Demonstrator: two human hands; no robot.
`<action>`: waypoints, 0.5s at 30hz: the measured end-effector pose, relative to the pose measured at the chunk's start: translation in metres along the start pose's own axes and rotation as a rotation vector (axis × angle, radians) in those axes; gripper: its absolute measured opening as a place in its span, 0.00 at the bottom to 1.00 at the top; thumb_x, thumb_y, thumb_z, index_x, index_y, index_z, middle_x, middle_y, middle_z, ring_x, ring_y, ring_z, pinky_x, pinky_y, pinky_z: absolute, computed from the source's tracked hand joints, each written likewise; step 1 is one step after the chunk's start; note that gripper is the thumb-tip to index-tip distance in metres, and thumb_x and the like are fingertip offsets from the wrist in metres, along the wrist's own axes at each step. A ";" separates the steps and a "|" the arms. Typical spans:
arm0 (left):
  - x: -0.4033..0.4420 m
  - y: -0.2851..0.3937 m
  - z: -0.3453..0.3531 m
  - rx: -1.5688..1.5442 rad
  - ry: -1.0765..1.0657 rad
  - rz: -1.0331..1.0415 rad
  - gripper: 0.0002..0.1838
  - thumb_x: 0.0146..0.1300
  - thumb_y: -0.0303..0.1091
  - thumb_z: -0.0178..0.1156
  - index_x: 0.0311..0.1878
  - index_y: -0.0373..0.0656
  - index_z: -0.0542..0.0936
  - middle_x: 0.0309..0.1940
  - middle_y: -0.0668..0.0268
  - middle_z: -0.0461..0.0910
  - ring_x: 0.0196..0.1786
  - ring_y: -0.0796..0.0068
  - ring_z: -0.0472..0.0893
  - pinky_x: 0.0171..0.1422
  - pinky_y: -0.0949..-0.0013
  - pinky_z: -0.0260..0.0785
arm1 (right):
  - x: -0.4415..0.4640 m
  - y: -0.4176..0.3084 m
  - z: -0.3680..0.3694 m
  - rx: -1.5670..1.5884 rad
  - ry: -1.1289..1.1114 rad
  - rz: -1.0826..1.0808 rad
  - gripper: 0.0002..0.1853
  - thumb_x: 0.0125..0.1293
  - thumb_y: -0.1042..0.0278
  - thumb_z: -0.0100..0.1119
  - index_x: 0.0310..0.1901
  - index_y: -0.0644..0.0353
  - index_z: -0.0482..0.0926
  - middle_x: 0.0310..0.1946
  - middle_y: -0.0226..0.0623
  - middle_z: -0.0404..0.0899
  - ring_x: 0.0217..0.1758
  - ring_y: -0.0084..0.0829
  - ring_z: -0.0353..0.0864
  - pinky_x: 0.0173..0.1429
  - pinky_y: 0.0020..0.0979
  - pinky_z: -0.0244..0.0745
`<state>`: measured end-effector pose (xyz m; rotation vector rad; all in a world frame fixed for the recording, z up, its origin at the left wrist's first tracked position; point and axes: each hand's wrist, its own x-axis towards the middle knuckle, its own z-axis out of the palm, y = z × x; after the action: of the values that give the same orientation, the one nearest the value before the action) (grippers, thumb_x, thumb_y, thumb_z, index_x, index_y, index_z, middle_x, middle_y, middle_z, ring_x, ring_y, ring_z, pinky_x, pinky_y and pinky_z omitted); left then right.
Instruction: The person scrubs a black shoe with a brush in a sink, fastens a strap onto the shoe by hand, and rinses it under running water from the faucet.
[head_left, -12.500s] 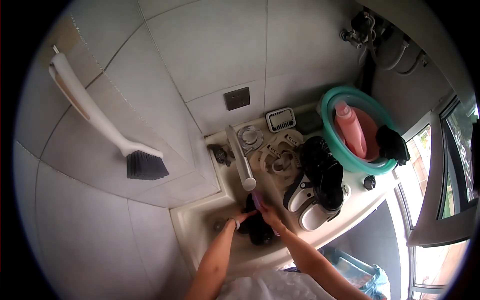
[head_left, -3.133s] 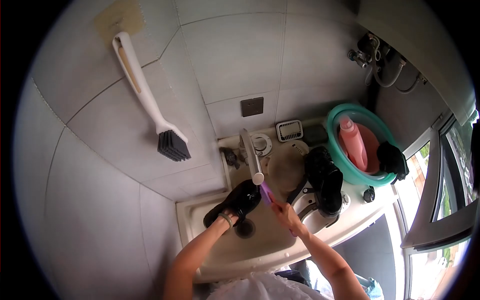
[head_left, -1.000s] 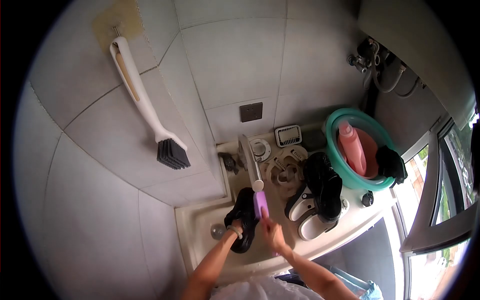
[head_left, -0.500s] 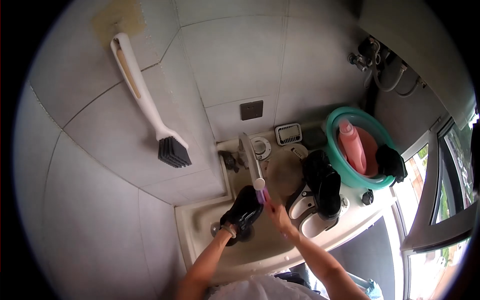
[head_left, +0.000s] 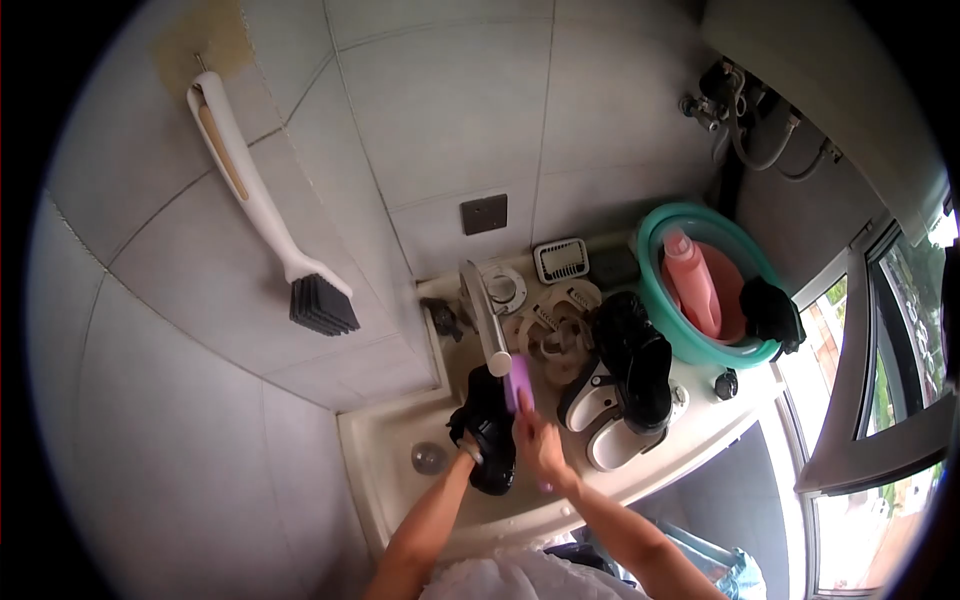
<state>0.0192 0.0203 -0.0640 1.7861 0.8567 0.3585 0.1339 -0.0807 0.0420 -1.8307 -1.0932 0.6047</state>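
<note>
In the sink [head_left: 385, 470], my left hand [head_left: 468, 450] reaches into a wet black shoe [head_left: 492, 430] and holds it below the faucet [head_left: 487, 320]; its fingers are hidden by the shoe. My right hand [head_left: 540, 447] is closed round the handle of a purple brush [head_left: 517, 384], whose head is beside the upper part of the shoe and just under the spout. Right of my right hand, another black shoe [head_left: 640, 380] rests on a pair of white-and-black sandals [head_left: 612, 446]. Behind them lie beige strapped sandals [head_left: 555, 340].
A green basin [head_left: 655, 240] holding a pink bottle [head_left: 692, 285] and a black cloth [head_left: 770, 310] stands at the right. A soap dish [head_left: 562, 260] sits by the wall. On the left wall hangs a long white brush [head_left: 245, 200]. An open window [head_left: 880, 350] is at far right.
The black shoe has turned and shifted off the drain, which now shows more fully. The purple brush has turned, and more of it is visible. The view has shifted slightly.
</note>
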 end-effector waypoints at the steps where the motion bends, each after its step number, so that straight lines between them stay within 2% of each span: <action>1: -0.002 0.005 -0.006 -0.061 -0.002 0.011 0.30 0.70 0.46 0.43 0.72 0.45 0.59 0.71 0.57 0.60 0.71 0.60 0.63 0.72 0.63 0.55 | -0.016 0.005 0.004 -0.006 -0.007 -0.076 0.23 0.70 0.70 0.50 0.66 0.53 0.68 0.21 0.57 0.73 0.20 0.42 0.77 0.27 0.37 0.69; 2: -0.004 0.010 -0.011 -0.128 -0.004 0.021 0.30 0.70 0.46 0.43 0.72 0.45 0.59 0.71 0.57 0.60 0.71 0.60 0.62 0.72 0.63 0.55 | -0.024 0.011 0.011 -0.017 0.116 -0.302 0.23 0.70 0.71 0.49 0.66 0.53 0.68 0.22 0.57 0.73 0.20 0.38 0.76 0.28 0.36 0.69; 5: -0.016 0.027 -0.014 -0.359 -0.024 0.057 0.30 0.70 0.45 0.43 0.72 0.44 0.59 0.72 0.57 0.60 0.71 0.60 0.62 0.73 0.63 0.54 | -0.023 0.004 0.007 0.051 -0.030 -0.019 0.21 0.71 0.66 0.48 0.65 0.55 0.71 0.17 0.47 0.69 0.18 0.29 0.67 0.27 0.35 0.68; 9: -0.026 0.046 -0.010 -0.656 -0.044 0.056 0.30 0.70 0.45 0.43 0.72 0.44 0.59 0.72 0.57 0.59 0.72 0.60 0.62 0.74 0.63 0.52 | 0.020 0.032 0.018 0.235 -0.175 0.261 0.24 0.74 0.55 0.45 0.68 0.54 0.67 0.13 0.29 0.62 0.19 0.20 0.62 0.23 0.29 0.61; 11: -0.028 0.055 -0.013 -0.810 -0.042 0.048 0.30 0.70 0.45 0.44 0.72 0.44 0.59 0.72 0.57 0.59 0.72 0.60 0.61 0.74 0.63 0.52 | -0.004 0.028 0.023 0.308 -0.142 0.278 0.22 0.73 0.57 0.47 0.66 0.50 0.69 0.21 0.50 0.69 0.25 0.24 0.70 0.34 0.34 0.71; 14: -0.032 0.069 -0.019 -1.045 -0.064 0.038 0.30 0.70 0.45 0.44 0.72 0.44 0.59 0.72 0.57 0.59 0.72 0.60 0.61 0.75 0.63 0.51 | -0.033 0.001 0.023 0.203 -0.130 0.047 0.21 0.73 0.57 0.48 0.65 0.48 0.70 0.24 0.56 0.70 0.34 0.23 0.78 0.38 0.34 0.73; 15: -0.033 0.074 -0.019 -1.122 -0.064 0.036 0.30 0.70 0.45 0.44 0.72 0.43 0.59 0.72 0.57 0.59 0.72 0.60 0.61 0.75 0.63 0.50 | -0.024 -0.003 0.020 0.169 -0.171 0.129 0.21 0.72 0.57 0.48 0.64 0.49 0.71 0.25 0.60 0.73 0.35 0.27 0.83 0.38 0.36 0.74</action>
<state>0.0122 -0.0021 0.0160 0.7571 0.4101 0.6404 0.1063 -0.0919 0.0345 -1.7350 -1.0069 0.9166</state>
